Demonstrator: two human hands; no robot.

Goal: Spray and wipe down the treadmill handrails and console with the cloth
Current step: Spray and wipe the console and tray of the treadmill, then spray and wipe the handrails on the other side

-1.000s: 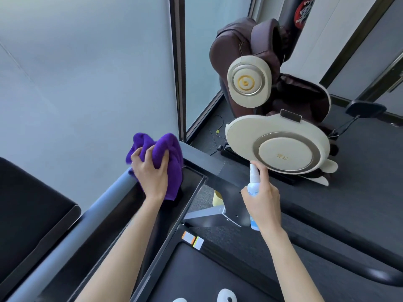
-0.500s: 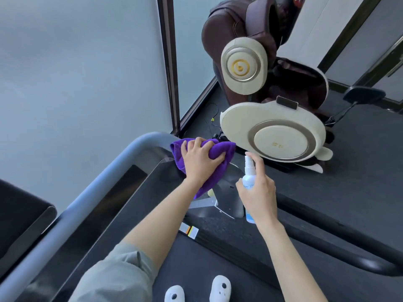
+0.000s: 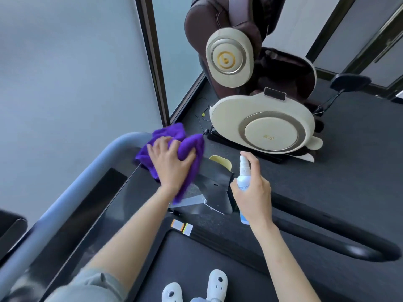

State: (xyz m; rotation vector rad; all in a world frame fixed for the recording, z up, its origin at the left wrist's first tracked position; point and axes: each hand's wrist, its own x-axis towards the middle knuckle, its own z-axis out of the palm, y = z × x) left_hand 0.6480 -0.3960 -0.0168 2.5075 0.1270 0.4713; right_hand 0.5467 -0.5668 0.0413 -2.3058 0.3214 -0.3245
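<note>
Two hands at work, one job each. My left hand (image 3: 172, 165) lies on the bunched purple microfibre cloth (image 3: 187, 144), fingers (image 3: 160, 147) spread and curled over the folds, pressing it onto the right end of the dark glossy treadmill console (image 3: 122, 205), just beside the bend of the grey tubular handrail (image 3: 122, 142). My right hand (image 3: 254, 194) grips the small clear spray bottle with the white nozzle (image 3: 244, 168), held upright over the black bracket at the console's right edge; index finger arched over the pump head, the rest wrapped round the body.

Progress, as I judge it: wiping is under way at the console's right corner. I can't tell from the surface which stretches are already clean (no wet sheen or streaks that I trust). The long grey rail running down to the left and the black right-hand handrail (image 3: 357, 247) lie well apart from the cloth and probably remain to be done.

Writing: bottle label has blue print, too small to read. An orange and a yellow sticker (image 3: 182, 227) sit at the deck's front edge, text illegible. The brown and cream massage chair (image 3: 270, 131) beyond carries a gold "b"-like emblem on its upper disc and small gold characters on the lower one, unreadable.
</note>
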